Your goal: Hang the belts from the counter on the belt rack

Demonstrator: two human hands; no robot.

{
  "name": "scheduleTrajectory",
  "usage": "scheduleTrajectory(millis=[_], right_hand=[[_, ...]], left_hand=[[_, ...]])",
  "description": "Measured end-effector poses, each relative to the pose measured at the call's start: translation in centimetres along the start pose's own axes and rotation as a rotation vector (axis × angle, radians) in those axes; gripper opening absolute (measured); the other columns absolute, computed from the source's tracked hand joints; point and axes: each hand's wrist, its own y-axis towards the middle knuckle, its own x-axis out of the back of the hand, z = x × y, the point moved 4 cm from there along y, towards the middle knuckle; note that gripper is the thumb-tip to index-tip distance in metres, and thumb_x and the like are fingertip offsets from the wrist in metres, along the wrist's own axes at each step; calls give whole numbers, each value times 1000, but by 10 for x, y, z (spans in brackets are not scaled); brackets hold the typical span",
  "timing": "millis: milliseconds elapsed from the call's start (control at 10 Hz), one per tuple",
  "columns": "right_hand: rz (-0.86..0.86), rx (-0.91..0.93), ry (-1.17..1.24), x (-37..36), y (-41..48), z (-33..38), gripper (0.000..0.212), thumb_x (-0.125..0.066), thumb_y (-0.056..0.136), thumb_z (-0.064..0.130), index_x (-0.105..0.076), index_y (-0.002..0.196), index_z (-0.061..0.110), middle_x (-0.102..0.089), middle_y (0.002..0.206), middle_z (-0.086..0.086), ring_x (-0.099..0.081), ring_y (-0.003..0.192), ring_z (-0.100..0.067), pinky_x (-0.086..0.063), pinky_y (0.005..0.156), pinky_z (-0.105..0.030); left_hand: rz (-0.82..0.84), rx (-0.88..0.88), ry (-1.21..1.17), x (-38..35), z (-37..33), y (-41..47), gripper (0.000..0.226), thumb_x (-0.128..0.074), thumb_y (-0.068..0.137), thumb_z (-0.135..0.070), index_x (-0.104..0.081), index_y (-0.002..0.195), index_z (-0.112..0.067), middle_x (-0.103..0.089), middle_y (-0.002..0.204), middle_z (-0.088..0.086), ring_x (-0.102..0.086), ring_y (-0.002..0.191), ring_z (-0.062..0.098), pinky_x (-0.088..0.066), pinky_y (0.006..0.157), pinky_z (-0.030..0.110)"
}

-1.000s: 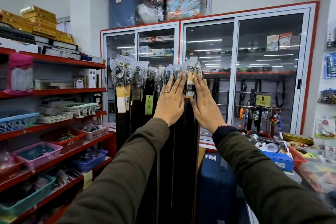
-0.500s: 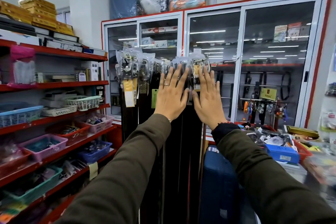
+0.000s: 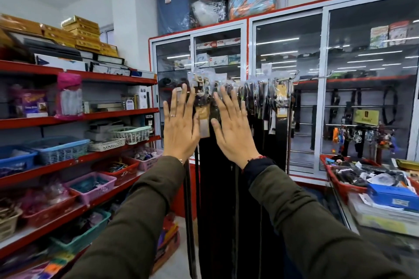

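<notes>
Several dark belts (image 3: 226,188) hang in a tight row from the belt rack (image 3: 303,79), their buckles wrapped in clear plastic with paper tags. My left hand (image 3: 180,127) is raised flat, fingers spread, palm toward the left end of the row. My right hand (image 3: 233,129) is also flat with fingers apart, in front of the belts just right of a yellow tag (image 3: 203,113). Neither hand holds anything. The right end of the rack's rail is bare. Whether the palms touch the belts is unclear.
Red shelves (image 3: 79,118) with baskets and boxes run along the left. A glass cabinet (image 3: 322,97) stands behind the rack. At the right, a counter (image 3: 344,210) carries a red tray (image 3: 335,181) of goods and a blue box (image 3: 392,195).
Both hands have shifted left along the row of belts, toward its left end, and spread slightly apart. The view has swung, so the rack's bare right rail now shows.
</notes>
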Motion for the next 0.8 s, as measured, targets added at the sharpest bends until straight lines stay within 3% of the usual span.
scheduleTrajectory(millis=[200, 400, 600, 800], right_hand=[[76, 19, -56, -35, 9, 1, 61, -36, 105, 29, -12, 160, 20, -7, 170, 5, 5, 158, -21, -7, 126, -53], [140, -74, -158, -51, 15, -21, 61, -33, 104, 31, -10, 160, 24, -6, 169, 8, 2, 158, -23, -12, 125, -55], [180, -60, -144, -48, 11, -24, 61, -32, 104, 31, -9, 160, 23, -4, 170, 7, 2, 158, -24, -10, 126, -54], [105, -72, -32, -5, -12, -23, 62, -41, 101, 20, -19, 158, 20, -9, 169, 0, -2, 158, -20, -11, 125, -54]], left_hand=[[89, -59, -34, -24, 11, 0, 63, -28, 103, -31, -9, 161, -16, 2, 169, -2, 0, 158, 23, -7, 127, 51], [201, -24, -85, -55, 13, 13, 66, -37, 104, -25, -5, 161, -19, -1, 170, -3, 4, 157, 18, -8, 128, 49], [197, 15, -49, -58, 7, 8, 65, -33, 105, -28, -2, 161, -19, 3, 170, -1, 5, 157, 18, -5, 128, 45], [93, 30, 44, -40, -18, 0, 67, -35, 103, -29, -6, 161, -17, 2, 170, 7, 2, 158, 24, -1, 128, 46]])
